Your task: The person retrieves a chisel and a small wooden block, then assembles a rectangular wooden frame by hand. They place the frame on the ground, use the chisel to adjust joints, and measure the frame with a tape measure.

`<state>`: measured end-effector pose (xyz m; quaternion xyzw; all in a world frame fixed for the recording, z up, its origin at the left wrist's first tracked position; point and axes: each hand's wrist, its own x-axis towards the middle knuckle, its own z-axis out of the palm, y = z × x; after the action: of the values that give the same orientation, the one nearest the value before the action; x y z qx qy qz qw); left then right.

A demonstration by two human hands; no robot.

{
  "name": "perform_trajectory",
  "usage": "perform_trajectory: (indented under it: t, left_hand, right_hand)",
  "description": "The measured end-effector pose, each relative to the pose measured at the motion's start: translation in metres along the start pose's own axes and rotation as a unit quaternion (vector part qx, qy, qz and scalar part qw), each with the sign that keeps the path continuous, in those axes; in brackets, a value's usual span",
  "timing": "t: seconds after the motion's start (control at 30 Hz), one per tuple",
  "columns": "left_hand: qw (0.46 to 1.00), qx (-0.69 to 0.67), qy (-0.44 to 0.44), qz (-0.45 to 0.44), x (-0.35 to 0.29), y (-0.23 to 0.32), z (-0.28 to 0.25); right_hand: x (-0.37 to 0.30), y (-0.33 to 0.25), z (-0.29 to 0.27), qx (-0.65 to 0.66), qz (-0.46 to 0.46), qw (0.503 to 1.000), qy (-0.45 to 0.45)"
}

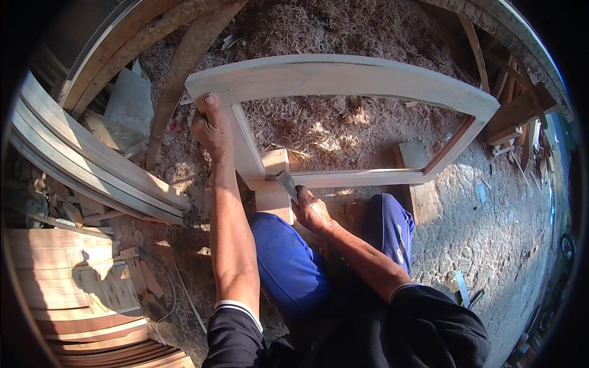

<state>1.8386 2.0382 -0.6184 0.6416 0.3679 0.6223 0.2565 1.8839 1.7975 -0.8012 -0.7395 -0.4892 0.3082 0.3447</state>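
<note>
A pale wooden frame [307, 78] with a curved upper rail and one large opening lies across in front of my knees. My left hand [213, 129] is closed round its left end, thumb on top of the upper corner. In my right hand [311, 210] is a putty knife [287, 186], its flat metal blade at the frame's lower left corner. My fingers wrap its handle, which is mostly hidden. Under the lower rail sit a light wooden block [273, 201] on the left and another wooden block [424, 204] on the right.
Wood shavings [343, 30] cover the ground beyond the frame. Long boards [92, 156] lean at the left, above stacked planks [55, 270]. Wood scraps [515, 135] lie at the right. On the rough floor [485, 239] rests a small flat blade-like piece [462, 288].
</note>
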Motion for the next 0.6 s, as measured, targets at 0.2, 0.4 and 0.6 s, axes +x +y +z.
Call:
perform_trajectory:
  t: [0.2,0.4,0.6]
  left_hand:
    - [0.998,0.033,-0.044,-0.042,-0.003,-0.008,-0.008]
    - [0.999,0.025,-0.026,-0.017,-0.012,-0.010,-0.005]
    - [0.996,0.028,-0.052,-0.068,-0.011,-0.013,-0.011]
  right_hand:
    - [-0.009,0.005,0.008,-0.001,-0.116,0.991,0.071]
    - [-0.008,0.005,0.010,-0.034,0.014,0.999,0.006]
    - [-0.014,0.012,0.017,-0.085,0.058,0.995,-0.003]
